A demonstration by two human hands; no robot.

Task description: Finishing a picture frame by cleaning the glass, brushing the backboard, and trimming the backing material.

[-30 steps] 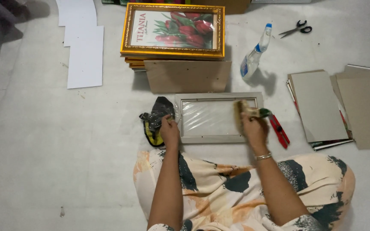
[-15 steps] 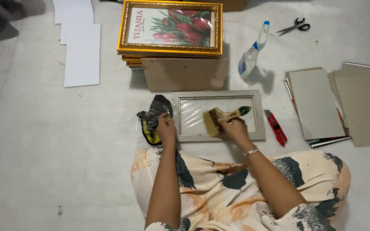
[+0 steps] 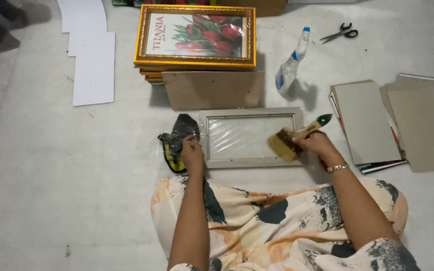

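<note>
Two hands are busy over the grey picture frame lying flat on the floor just ahead of my knees. My left hand presses down on the frame's left edge, fingers curled over it, which pins it against sliding; a black and yellow bundle in clear wrap sits just left of that hand. My right hand is closed around the handle of a flat paintbrush (green-tipped), bristles angled down onto the glass at the frame's right end. Beyond that hand stands a spray bottle; to its right lie grey backing boards.
</note>
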